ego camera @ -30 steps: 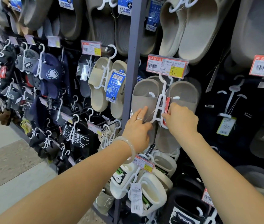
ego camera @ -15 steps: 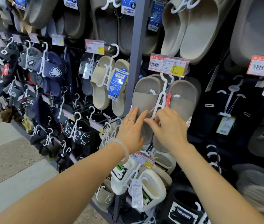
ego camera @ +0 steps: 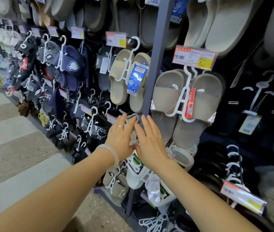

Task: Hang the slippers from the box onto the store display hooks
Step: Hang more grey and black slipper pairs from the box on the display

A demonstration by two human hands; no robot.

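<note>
A: The store wall was full of hanging footwear. The taupe slippers (ego camera: 185, 106) hung under the price tag (ego camera: 194, 57).

B: Yes. My left hand (ego camera: 121, 138) and right hand (ego camera: 149, 141) were flat, empty. I judged them light, soft; grasp the white hanger (ego camera: 182, 99).

We see open aisle floor (ego camera: 15, 148) left of our fingers (ego camera: 143, 124), grey upright post (ego camera: 156, 56) directly ahead, hung taupe slippers (ego camera: 188, 104) crowding right

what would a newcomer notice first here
Two bare hands, the left hand and right hand, spread open mid-frame, holding nothing. Just right of them a taupe slipper pair hangs on a white hanger under an orange price tag. Slippers crowd the whole wall.
</note>
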